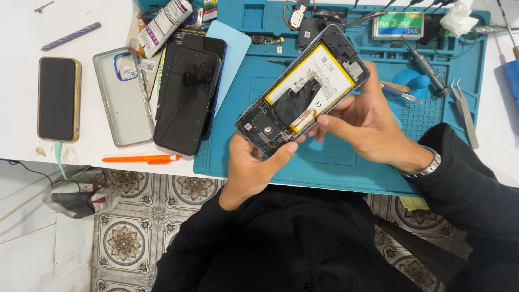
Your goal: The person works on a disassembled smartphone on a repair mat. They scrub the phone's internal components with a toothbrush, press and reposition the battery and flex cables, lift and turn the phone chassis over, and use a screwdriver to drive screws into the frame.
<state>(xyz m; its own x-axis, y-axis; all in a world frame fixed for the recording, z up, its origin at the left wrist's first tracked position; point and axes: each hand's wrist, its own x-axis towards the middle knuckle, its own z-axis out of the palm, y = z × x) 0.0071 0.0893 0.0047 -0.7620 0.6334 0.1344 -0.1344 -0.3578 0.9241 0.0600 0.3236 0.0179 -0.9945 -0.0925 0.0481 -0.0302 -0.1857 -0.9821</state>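
Black flex strip on the battery of the opened phone point(303, 89): right hand point(367, 127) fingertips rest pressed together at the phone's lower long edge, thumb laid flat beside it. Left hand point(254, 165) clamps the phone's near end, thumb over the camera corner. Phone held above the blue mat point(335, 157), near its front edge; long axis runs from near-left up to far-right. Both wrists enter from below. Tweezers point(465, 111) lie at the mat's right edge.

The single head camera looks steeply down from above the person's chest, close over both hands, taking in the surface point(97, 151) ahead and floor point(130, 238) below.
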